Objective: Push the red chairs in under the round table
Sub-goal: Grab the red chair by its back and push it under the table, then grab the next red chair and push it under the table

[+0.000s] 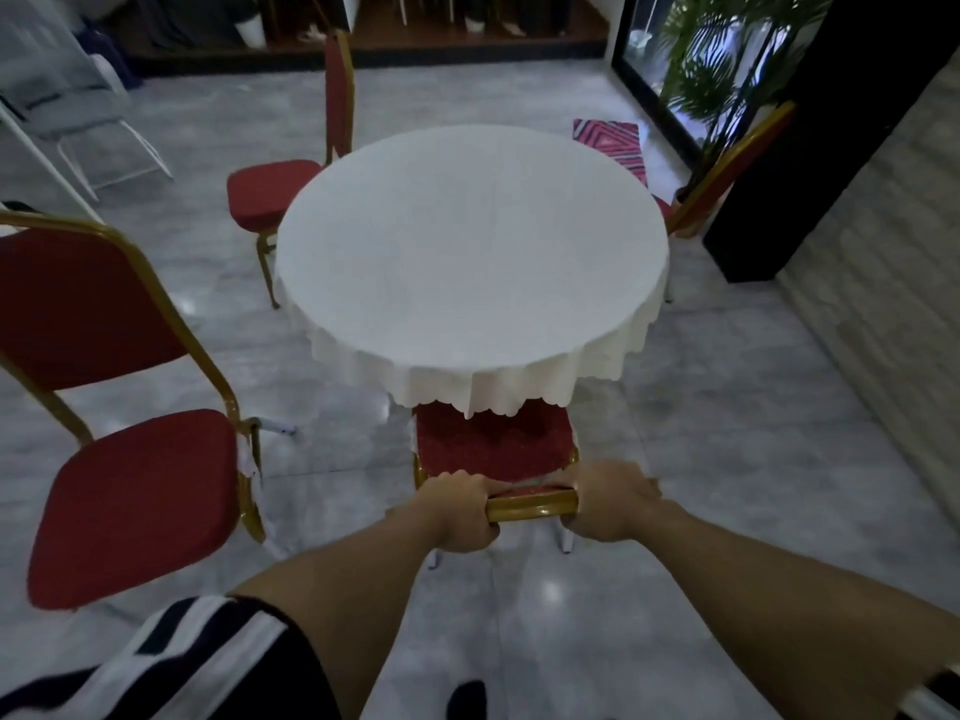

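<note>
A round table (pixel 472 262) under a white cloth stands in the middle of the room. Directly in front of me is a red chair (pixel 493 441) with a gold frame, the front of its seat under the hanging cloth. My left hand (pixel 460 511) and my right hand (pixel 605 504) both grip the top of its backrest. Another red chair (pixel 130 491) stands at the near left, well away from the table. A third red chair (pixel 270 192) sits at the far left with its seat close to the table edge. A fourth red chair (pixel 727 168) leans in at the far right, mostly hidden.
A black pillar (pixel 810 148) and a light brick wall (pixel 883 314) close off the right side. A pink patterned mat (pixel 610 140) lies behind the table near a green plant (pixel 717 70). A white metal rack (pixel 78 137) stands far left. The floor is glossy grey tile.
</note>
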Demonstrator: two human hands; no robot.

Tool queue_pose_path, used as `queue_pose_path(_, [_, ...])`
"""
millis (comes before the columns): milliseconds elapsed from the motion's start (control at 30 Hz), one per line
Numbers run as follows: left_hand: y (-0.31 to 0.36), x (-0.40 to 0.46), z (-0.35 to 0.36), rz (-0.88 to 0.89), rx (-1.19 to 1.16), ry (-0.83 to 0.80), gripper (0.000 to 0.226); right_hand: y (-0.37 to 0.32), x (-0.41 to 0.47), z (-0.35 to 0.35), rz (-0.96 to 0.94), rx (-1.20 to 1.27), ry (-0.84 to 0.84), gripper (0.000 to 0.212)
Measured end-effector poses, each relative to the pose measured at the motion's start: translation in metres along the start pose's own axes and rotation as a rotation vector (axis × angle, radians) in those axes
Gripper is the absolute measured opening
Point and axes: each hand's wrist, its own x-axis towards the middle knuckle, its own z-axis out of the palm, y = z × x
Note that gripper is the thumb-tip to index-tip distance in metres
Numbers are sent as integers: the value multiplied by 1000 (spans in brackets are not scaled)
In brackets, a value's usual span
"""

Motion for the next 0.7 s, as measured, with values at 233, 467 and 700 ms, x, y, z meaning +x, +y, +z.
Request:
queue_pose_path(233, [30, 8, -42, -207, 156, -345, 101, 12, 5, -28, 15, 113, -227, 85])
queue_pose_path(467, [96, 27, -131, -194, 202, -188, 92, 47, -19, -124, 129, 138, -128, 106])
queue_pose_path(700, [214, 79, -186, -33, 181, 270, 66, 131, -76, -202, 267, 118, 171, 90])
